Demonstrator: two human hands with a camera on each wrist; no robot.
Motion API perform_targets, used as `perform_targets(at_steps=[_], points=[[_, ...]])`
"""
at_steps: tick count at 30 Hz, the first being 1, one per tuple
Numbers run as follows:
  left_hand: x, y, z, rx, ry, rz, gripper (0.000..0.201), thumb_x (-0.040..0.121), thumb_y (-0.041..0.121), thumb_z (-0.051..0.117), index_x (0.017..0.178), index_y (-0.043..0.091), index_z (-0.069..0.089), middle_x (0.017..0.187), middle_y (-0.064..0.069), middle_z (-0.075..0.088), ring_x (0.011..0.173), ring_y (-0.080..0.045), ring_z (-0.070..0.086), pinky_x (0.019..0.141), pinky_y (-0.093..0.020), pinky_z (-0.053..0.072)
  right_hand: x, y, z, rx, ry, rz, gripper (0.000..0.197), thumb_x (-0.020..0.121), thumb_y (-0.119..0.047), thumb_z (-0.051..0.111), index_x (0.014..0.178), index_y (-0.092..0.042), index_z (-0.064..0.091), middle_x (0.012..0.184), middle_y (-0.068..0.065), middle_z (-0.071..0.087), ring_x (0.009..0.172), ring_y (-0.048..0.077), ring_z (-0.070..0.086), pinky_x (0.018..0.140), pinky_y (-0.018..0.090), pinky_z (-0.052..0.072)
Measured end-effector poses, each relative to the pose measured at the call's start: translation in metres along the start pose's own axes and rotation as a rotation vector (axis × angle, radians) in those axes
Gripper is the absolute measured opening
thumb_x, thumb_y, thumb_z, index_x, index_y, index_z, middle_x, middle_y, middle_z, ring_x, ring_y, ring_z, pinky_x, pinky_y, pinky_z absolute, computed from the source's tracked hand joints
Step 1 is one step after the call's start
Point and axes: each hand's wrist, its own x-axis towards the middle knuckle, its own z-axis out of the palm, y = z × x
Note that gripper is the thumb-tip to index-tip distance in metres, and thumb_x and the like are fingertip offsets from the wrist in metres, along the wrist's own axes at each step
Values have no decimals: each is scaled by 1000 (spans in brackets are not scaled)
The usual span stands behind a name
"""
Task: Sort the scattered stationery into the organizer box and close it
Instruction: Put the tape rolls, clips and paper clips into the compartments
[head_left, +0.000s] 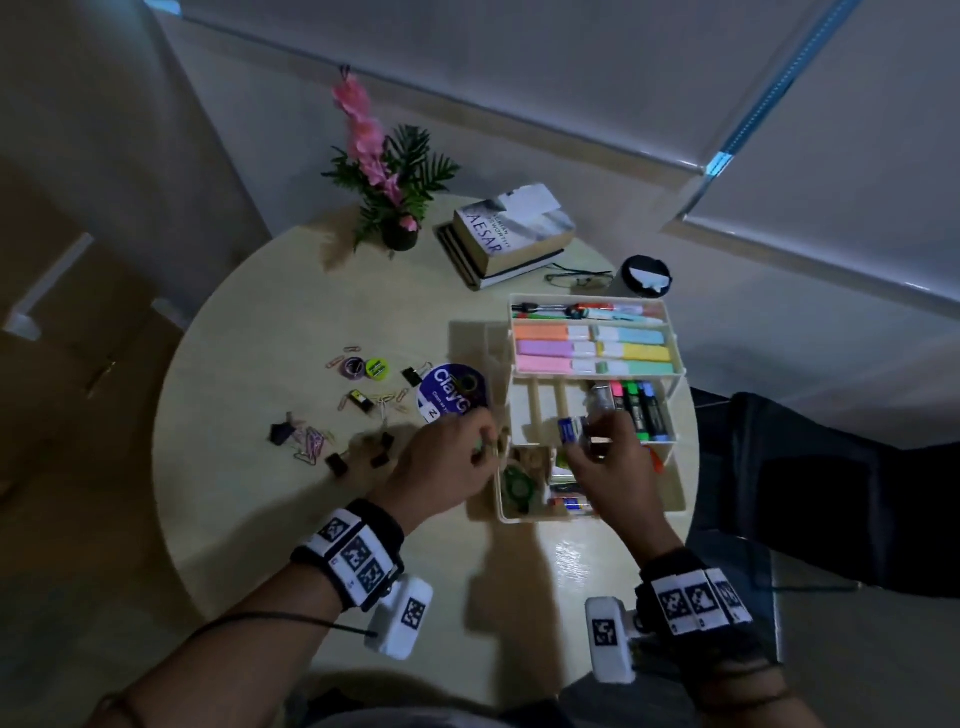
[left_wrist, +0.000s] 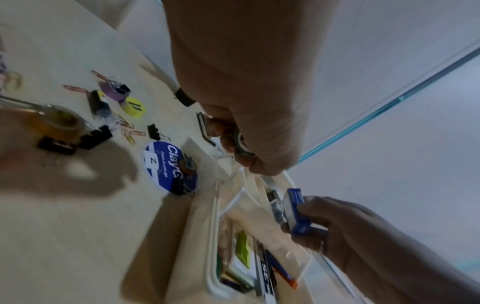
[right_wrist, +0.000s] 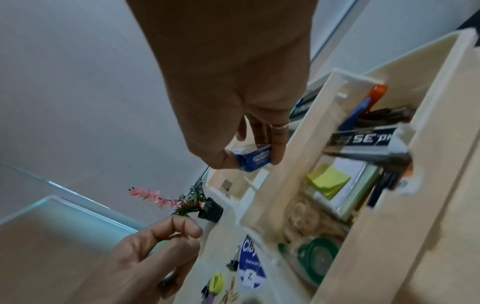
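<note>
My right hand (head_left: 602, 462) hangs over the middle tier of the organizer box (head_left: 675, 499), thumb and fingers pinching a small blue carton (right_wrist: 253, 157), staples by the look of it, just above an empty slot beside the upright highlighters (head_left: 636, 408); I judge it light and stiff, with smooth card faces that could slide, so holding it across its short faces as I do now seems right, and it should drop in flat without squeezing. My left hand (head_left: 447, 470) is at the box's left edge, fingers curled round a small roll of tape (left_wrist: 241, 142); the roll is rigid and light, best held by its rim, though motion blur hides exactly how the fingertips sit. The bottom tier already has a green tape dispenser (right_wrist: 315, 255) and yellow sticky notes (right_wrist: 328, 180), the top tier pastel markers (head_left: 592, 349). Still on the round table (head_left: 260, 519) lie black binder clips (head_left: 358, 460), thin slippery paper clips (head_left: 311, 441) that I expect to be fiddly to pinch off the surface, and a blue round lid (head_left: 449, 397). Much sorting remains before closing
</note>
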Motion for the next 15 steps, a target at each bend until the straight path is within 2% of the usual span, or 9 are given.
perform_targets(at_steps=[2, 4, 6, 9, 11, 13, 15], points=[[1, 17, 11, 10, -50, 4, 15, 88, 23, 67, 99, 26, 57, 84, 2, 66, 66, -16, 60, 56, -33, 47, 13, 10, -11, -77, 31, -20, 18, 89, -17, 78, 97, -18, 63, 84, -3, 69, 76, 9, 66, 68, 27, 52], [2, 32, 20, 20, -60, -17, 18, 89, 24, 65, 102, 24, 52, 80, 3, 59, 59, -10, 51, 54, -31, 36, 26, 18, -16, -129, 35, -87, 14, 90, -21, 78, 89, -18, 65, 80, -5, 68, 74, 9, 65, 66, 29, 52], [1, 44, 27, -18, -57, -59, 21, 91, 23, 60, 103, 22, 43, 76, 0, 52, 57, -13, 44, 53, -35, 29, 38, 21, -17, -146, 31, -142, 15, 91, -22, 76, 83, -19, 64, 76, -7, 66, 70, 5, 63, 63, 29, 52], [-2, 56, 33, -124, -49, -72, 14, 96, 15, 47, 98, 18, 34, 74, -4, 39, 57, -19, 34, 53, -42, 27, 54, 27, -16, -165, 29, -201, 20, 94, -29, 72, 79, -19, 63, 73, -5, 64, 66, 9, 62, 60, 29, 51], [-4, 60, 34, -101, -31, -54, 8, 99, 14, 43, 97, 15, 35, 75, 2, 36, 57, -14, 33, 52, -34, 29, 61, 30, -14, -210, 48, -234, 24, 94, -36, 71, 77, -22, 62, 76, -3, 61, 67, 13, 57, 60, 28, 44], [-7, 63, 35, -77, -22, -31, 9, 102, 8, 43, 98, 11, 36, 76, 6, 33, 59, -10, 32, 52, -24, 28, 63, 32, -13, -239, 66, -244, 21, 92, -35, 75, 80, -20, 68, 82, -1, 59, 69, 13, 55, 61, 22, 38], [-7, 61, 38, -109, -3, -27, 10, 102, 4, 44, 99, 9, 36, 76, 5, 29, 58, -10, 31, 53, -22, 26, 64, 34, -13, -329, 91, -253, 22, 91, -39, 77, 85, -18, 73, 87, 1, 62, 70, 16, 56, 59, 25, 41]])
